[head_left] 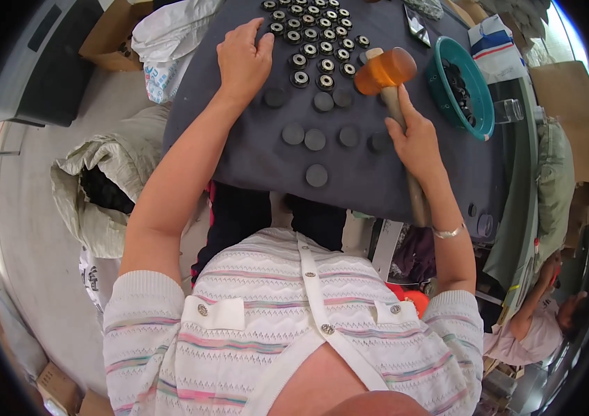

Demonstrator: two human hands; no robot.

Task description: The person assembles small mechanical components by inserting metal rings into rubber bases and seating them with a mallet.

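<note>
At the far left of the dark cloth-covered table (239, 163), my left hand (244, 61) hovers over or rests on the cloth, fingers loosely apart, with nothing visible in it. Just right of it stand rows of small black round pieces with silver ring centres (299, 61), like bearings. My right hand (416, 139) is closed round the wooden handle of a mallet (386, 71) with a translucent orange head. The head lies beside the ringed pieces, and the handle runs back under my wrist. Several plain black discs (315, 139) lie flat between my hands.
A teal basin (439, 90) with black parts stands at the right, with a clear jar (508, 111) beside it. An open woven sack (111, 156) holding dark pieces is on the floor at left. A co-worker (534, 326) is at the lower right.
</note>
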